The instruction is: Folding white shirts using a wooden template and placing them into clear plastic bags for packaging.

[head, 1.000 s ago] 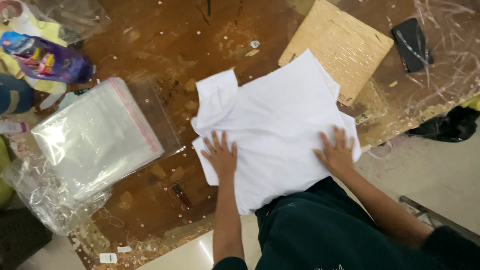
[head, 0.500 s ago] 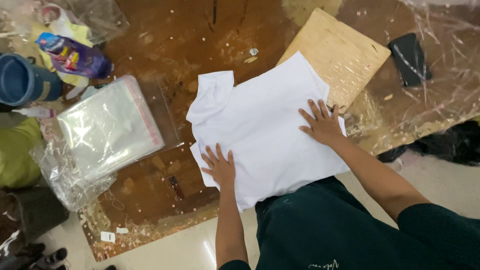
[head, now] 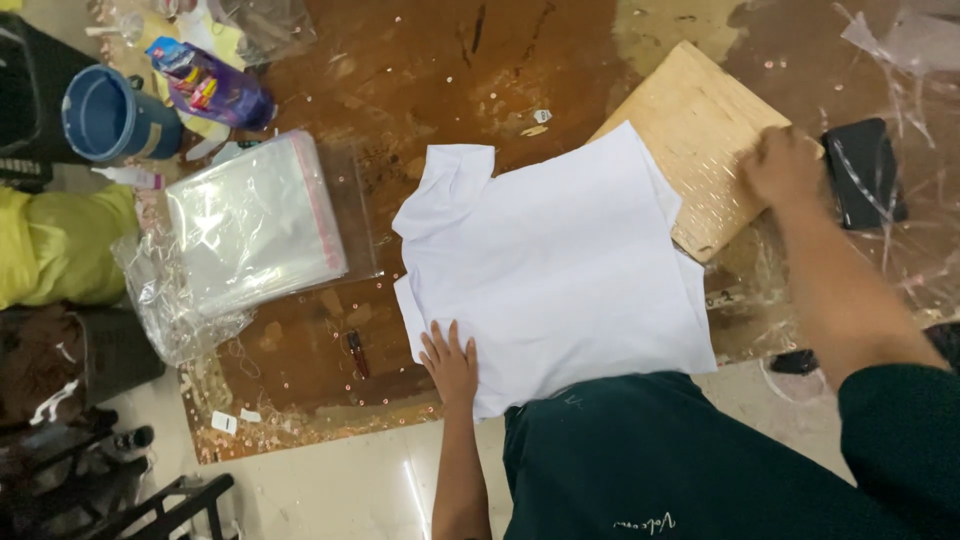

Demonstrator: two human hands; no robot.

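At the far left of the head view, a blue bucket stands beside a purple printed pouch, with a yellow cloth bundle below them. Next to these, a stack of clear plastic bags with a pink sealing strip lies flat on the brown surface, resting partly on crumpled clear film. At centre, a white garment lies spread flat, its folded collar end pointing up and left, its long axis running from that corner down and right toward the person's body. The left hand lies palm down, fingers spread, on the garment's lower left edge; it grips nothing. To the right, a light wooden board lies tilted, its lower corner tucked under the garment's upper right edge. The right hand rests at the board's right edge, well apart from the left hand; motion blur prevents a reading of whether its fingers close on the board. A black flat object lies just beyond it. The board lies up and right of the garment, nearer the right hand.
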